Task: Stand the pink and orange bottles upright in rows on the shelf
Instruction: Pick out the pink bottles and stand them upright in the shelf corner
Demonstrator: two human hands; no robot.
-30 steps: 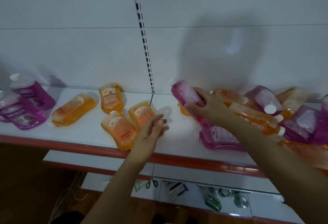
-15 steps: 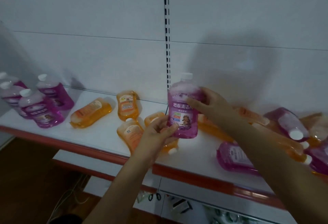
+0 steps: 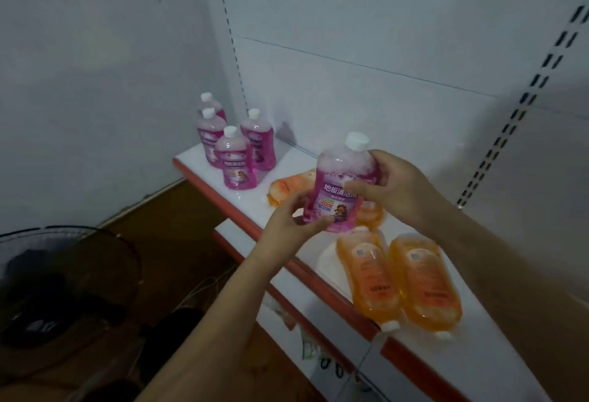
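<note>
Four pink bottles (image 3: 235, 162) are seen standing upright in a tight cluster at the far left end of the shelf (image 3: 204, 159), in the upper middle of the frame, caps up; they appear to be set as two short rows, though the exact alignment cannot be judged from this angle. A fifth pink bottle (image 3: 339, 184) is held upright above the shelf at frame centre, cap uppermost, not yet set down. It is grasped from both sides: the left hand (image 3: 287, 220) has its fingers and thumb pinched on the lower left corner, and the right hand (image 3: 392, 191) has its fingers curled round the upper right side and shoulder. Four orange bottles are noted lying flat: one (image 3: 288, 189) just behind the held bottle toward the pink cluster, one (image 3: 371, 212) partly hidden under the right hand, and two (image 3: 371, 277) (image 3: 424, 283) side by side at lower right, caps toward the shelf's red front edge. No orange bottle is seen upright. Progress is judged as early to middling: the pink row is begun, one pink is in transit, and the orange rows are not started. Anything farther right on the shelf is out of frame, so the count of what is left cannot be given. A dark fan (image 3: 63, 287) stands on the floor at lower left.
</note>
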